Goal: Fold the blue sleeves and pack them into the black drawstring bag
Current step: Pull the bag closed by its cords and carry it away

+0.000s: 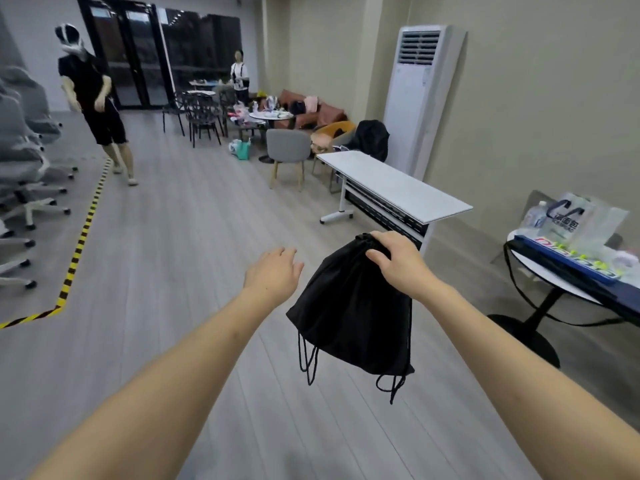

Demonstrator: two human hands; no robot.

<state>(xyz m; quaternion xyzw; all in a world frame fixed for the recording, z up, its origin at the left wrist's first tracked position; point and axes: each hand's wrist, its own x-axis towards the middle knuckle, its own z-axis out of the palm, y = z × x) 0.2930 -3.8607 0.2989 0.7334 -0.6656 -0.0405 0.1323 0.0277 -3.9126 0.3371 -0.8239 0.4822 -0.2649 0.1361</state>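
Right hand (398, 259) grips the gathered top of the black fabric drawstring bag (353, 306), hanging mid-air at lower centre of frame. Left hand (272, 271) empty, fingers loosely spread. No blue sleeves visible; possibly already packed, can't confirm.

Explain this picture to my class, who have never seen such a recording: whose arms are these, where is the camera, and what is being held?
There is no machine here. The two bare arms belong to a person wearing a wide-angle camera on the head, so you look forward and down as they do, with edges bent by the lens.

The right hand grips the gathered top of a black fabric drawstring bag, which hangs in the air above the grey wooden floor, its cords dangling. The left hand is open beside the bag and holds nothing.

No blue sleeves are visible; whether they are inside the bag cannot be told.

Behind stand a long white folding table and a tall white air conditioner.
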